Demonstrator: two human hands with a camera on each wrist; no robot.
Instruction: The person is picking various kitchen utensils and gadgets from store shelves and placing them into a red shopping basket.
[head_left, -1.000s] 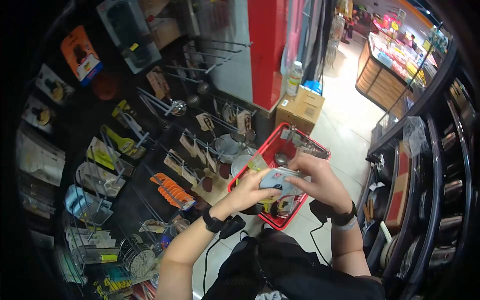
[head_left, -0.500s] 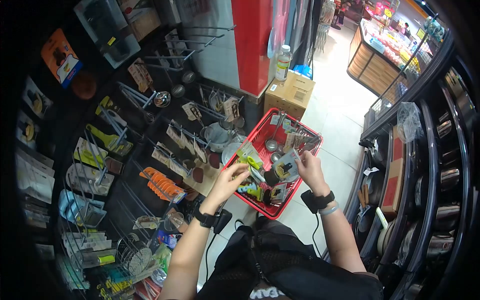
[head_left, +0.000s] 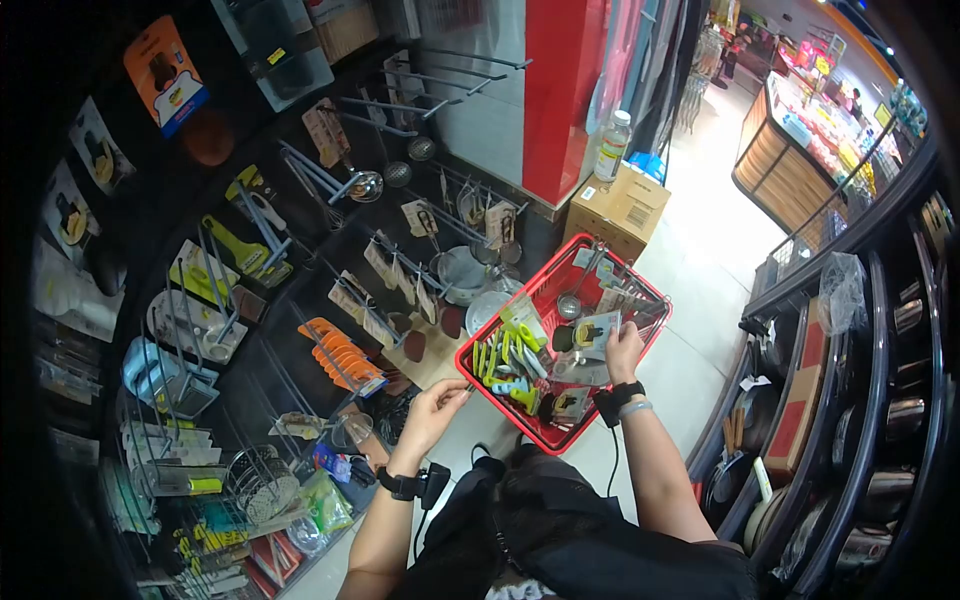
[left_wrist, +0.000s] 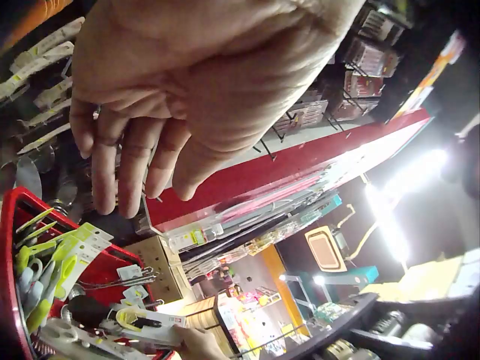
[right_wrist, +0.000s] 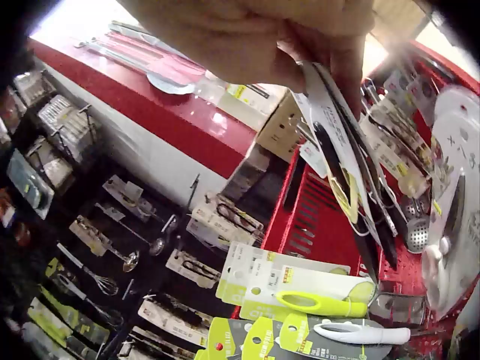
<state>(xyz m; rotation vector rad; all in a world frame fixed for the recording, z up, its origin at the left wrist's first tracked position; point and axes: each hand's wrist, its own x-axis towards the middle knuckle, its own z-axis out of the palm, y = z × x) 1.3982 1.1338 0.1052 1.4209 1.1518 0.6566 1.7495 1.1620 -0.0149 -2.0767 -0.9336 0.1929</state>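
My right hand (head_left: 625, 352) pinches a few carded utensils (head_left: 596, 335) by their top edge over the red basket (head_left: 548, 437). In the right wrist view these cards (right_wrist: 341, 142) hang down into the basket, pressed together. My left hand (head_left: 432, 412) is beside the basket's left rim, fingers loosely bent and holding nothing; the left wrist view shows its palm and spread fingers (left_wrist: 135, 161) above the basket. Inside lie green-handled tools (head_left: 508, 352) on the left, a perforated ladle (head_left: 569, 306) near the far end, and other packaged items.
Racks of hanging utensils, among them orange ones (head_left: 341, 354), fill the left side. A cardboard box (head_left: 618, 212) with a bottle (head_left: 612, 147) on it stands behind the basket. Dark shelves of pans (head_left: 775, 480) line the right.
The cards, earlier held between both hands, are now in my right hand alone. My left hand has moved down and left, out of the basket area. Green-handled tools show more plainly in the basket.
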